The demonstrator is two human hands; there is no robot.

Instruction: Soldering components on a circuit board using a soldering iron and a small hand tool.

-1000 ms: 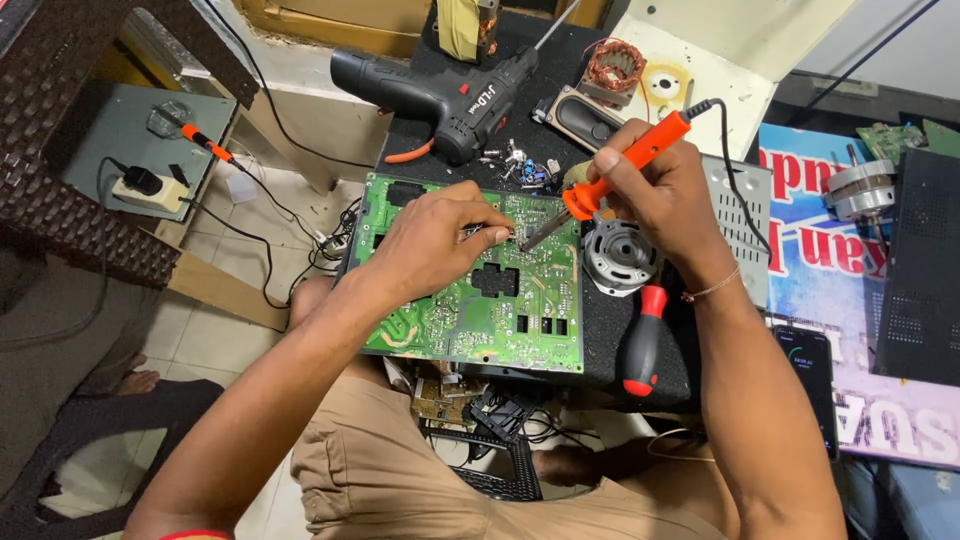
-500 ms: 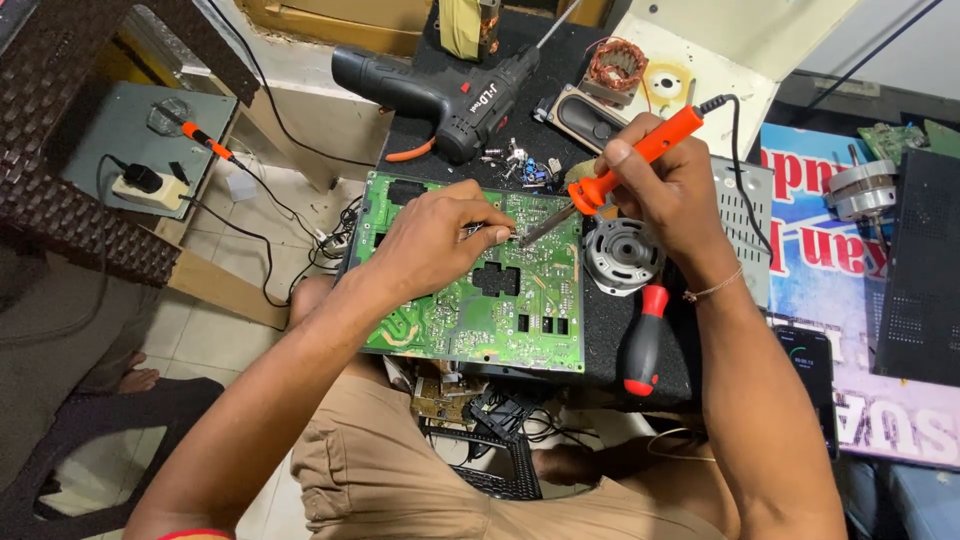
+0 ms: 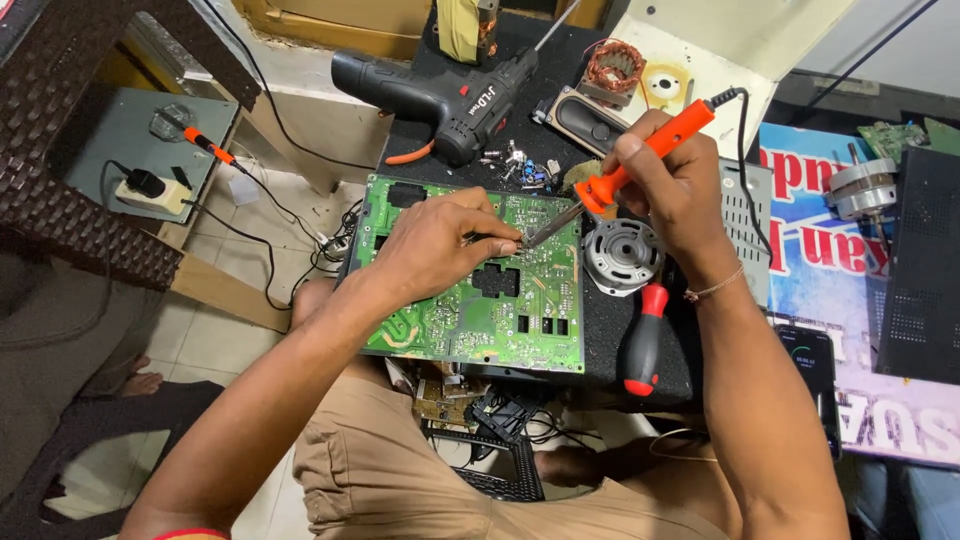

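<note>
My left hand [image 3: 440, 240] rests on the flat green printed circuit board [image 3: 470, 300], fingers drawn together at the tips; whether they pinch anything I cannot tell. The board lies on the black work surface [image 3: 600, 330] just above my lap. My right hand [image 3: 670, 185] wraps the orange-handled soldering iron [image 3: 640, 155], fingers pressed around the grip, its metal tip slanting toward eight o'clock and meeting the board just beside my left fingertips. At three o'clock from the board sits a round grey metal motor housing [image 3: 622, 255]; a red and black screwdriver [image 3: 645, 340] lies at five o'clock. A black cordless drill [image 3: 440, 90] rests at twelve o'clock.
</note>
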